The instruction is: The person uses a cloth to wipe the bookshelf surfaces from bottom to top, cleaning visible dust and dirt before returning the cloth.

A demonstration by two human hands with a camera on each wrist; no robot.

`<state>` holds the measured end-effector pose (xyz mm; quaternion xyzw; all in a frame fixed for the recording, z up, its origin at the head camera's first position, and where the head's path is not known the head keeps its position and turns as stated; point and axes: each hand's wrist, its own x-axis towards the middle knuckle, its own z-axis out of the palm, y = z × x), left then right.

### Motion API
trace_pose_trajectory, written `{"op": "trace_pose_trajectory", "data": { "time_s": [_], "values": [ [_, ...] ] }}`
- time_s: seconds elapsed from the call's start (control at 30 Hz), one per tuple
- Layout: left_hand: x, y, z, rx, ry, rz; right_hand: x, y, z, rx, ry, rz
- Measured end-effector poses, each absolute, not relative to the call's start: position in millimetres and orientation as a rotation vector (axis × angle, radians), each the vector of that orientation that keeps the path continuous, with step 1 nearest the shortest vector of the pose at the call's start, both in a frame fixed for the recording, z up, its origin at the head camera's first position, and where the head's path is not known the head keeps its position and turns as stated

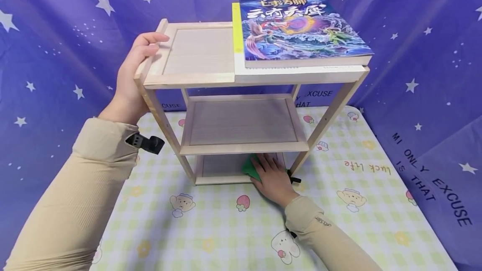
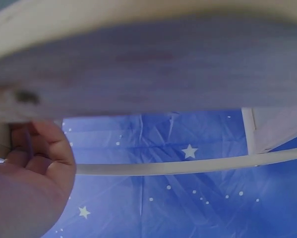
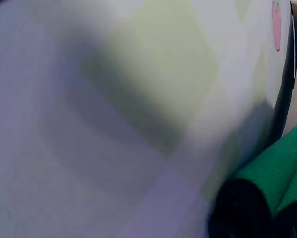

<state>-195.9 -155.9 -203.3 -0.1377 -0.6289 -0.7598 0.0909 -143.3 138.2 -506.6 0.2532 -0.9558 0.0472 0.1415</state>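
A pale wooden three-tier shelf (image 1: pixel 244 149) stands upright in the head view. My left hand (image 1: pixel 132 70) grips the left end of its top tier, with fingers over the raised edge. Bent fingers of that hand (image 2: pixel 39 171) show below a blurred wooden board in the left wrist view. Down at the bottom tier (image 1: pixel 222 165), my right hand (image 1: pixel 274 179) presses a green cloth (image 1: pixel 250 167) with its fingers laid out over it. Folds of the green cloth (image 3: pixel 282 166) fill the lower right of the right wrist view, where most of the hand is hidden.
A colourful book (image 1: pixel 301 32) lies on a white and yellow book (image 1: pixel 237 28) at the top tier's right. The middle tier (image 1: pixel 244 122) overhangs the right hand. Below is a checked tablecloth (image 1: pixel 226 221); a blue star-patterned curtain (image 1: pixel 67 20) hangs behind and at both sides.
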Motion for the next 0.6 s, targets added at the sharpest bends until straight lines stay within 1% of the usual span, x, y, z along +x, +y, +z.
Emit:
{"op": "trace_pose_trajectory", "data": {
  "time_s": [0.33,0.6],
  "values": [
    [-195.6,-157.9,-198.5,-0.366,-1.975,-2.227,-144.6,137.8,-508.8,0.753,-2.688,0.203],
    [-198.1,-155.4,-200.1,-0.421,-1.904,-2.257,-143.6,135.3,-511.7,0.677,-2.692,0.183]
  ]
}}
